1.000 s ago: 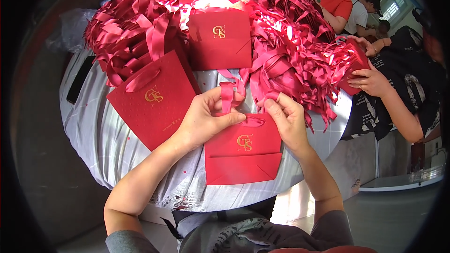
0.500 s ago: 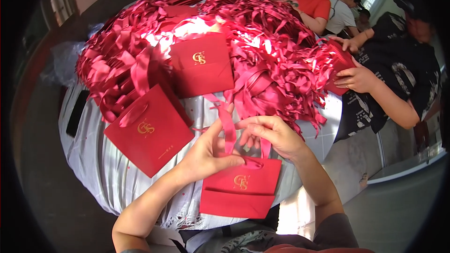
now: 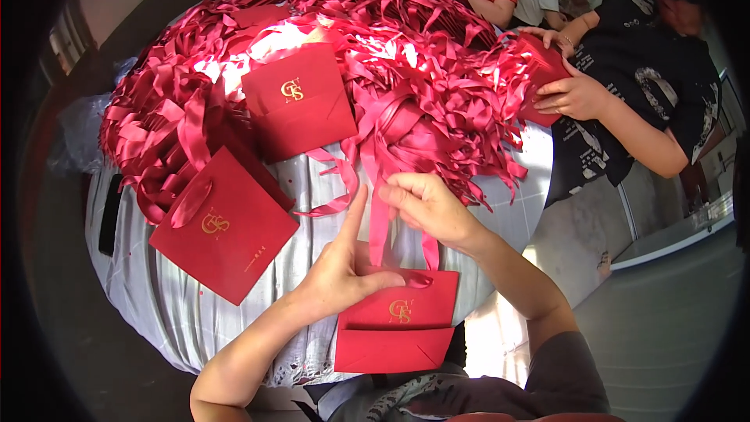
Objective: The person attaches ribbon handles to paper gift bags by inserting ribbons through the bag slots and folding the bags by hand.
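A flat red paper gift bag point(image 3: 397, 340) with a gold emblem and a folded bottom lies at the table's near edge. My left hand point(image 3: 332, 281) grips its upper left corner; the thumb lies over the front, the index finger points up, and the other fingers are mostly hidden. A long red ribbon point(image 3: 379, 230) rises from the bag's top. My right hand point(image 3: 426, 203) pinches that ribbon above the bag, fingers closed. Another red gift bag point(image 3: 226, 227) leans to the left, its short ribbon handle showing.
A large heap of ribboned bags point(image 3: 437, 125) covers the far part of the white-clothed table point(image 3: 133, 297). One more red bag point(image 3: 297, 101) rests against it. A black phone-like object point(image 3: 111, 215) lies at left. At right, a co-worker's hands point(image 3: 574, 94) hold red bags; other people sit beyond.
My right hand has closed on the ribbon and drawn it up, straighter than before. My left thumb stays at the bag's top edge. The view has shifted slightly.
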Available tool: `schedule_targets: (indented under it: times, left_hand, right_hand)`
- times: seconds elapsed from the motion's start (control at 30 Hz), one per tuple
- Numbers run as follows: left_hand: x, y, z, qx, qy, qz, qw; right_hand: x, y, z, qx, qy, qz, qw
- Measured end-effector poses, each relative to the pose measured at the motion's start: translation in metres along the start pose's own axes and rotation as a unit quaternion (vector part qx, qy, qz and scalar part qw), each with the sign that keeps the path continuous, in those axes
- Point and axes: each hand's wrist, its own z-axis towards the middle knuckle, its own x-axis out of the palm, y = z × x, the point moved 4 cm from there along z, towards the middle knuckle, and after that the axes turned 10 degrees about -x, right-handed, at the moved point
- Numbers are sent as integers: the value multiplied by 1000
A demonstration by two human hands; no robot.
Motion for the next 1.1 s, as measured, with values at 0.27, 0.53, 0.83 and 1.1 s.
schedule_targets:
  times: [0.27, 0.53, 0.83, 1.1]
  left_hand:
    - [-6, -6, -5, -61, -12, 52, 997]
    - [-10, -26, -24, -46, -50, 208, 976]
    - [39, -47, -35, 305, -9, 439, 845]
    - [59, -12, -30, 229, 75, 471, 848]
  right_hand:
    - [-19, 11, 1, -58, -137, 101, 984]
    - [-24, 17, 2, -163, -111, 98, 975]
    - [-38, 36, -4, -203, -235, -209, 927]
    - [-38, 32, -19, -20, -48, -530, 846]
